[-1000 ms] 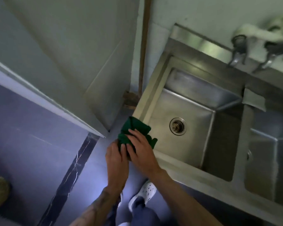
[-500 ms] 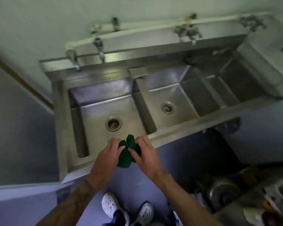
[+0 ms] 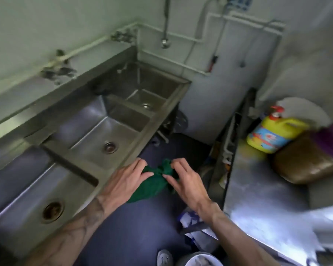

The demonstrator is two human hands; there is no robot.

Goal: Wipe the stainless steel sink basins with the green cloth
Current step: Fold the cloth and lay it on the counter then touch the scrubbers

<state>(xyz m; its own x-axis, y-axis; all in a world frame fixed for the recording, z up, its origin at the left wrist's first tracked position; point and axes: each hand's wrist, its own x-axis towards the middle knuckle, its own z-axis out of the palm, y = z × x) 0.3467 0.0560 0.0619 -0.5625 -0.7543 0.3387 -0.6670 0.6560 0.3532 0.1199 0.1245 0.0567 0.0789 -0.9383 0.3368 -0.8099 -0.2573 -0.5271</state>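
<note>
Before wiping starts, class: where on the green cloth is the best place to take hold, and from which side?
Take the green cloth at its bunched top edge, coming from above and both sides, as the left hand and right hand do now. That ridge is thick enough to pinch; the lower part hangs loose.

One head-worn wide view looks down and forward, close above sink left, counter right.

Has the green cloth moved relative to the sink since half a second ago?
Yes. The green cloth has come off the sink's front rim and now hangs over the floor abreast of the middle basin.
</note>
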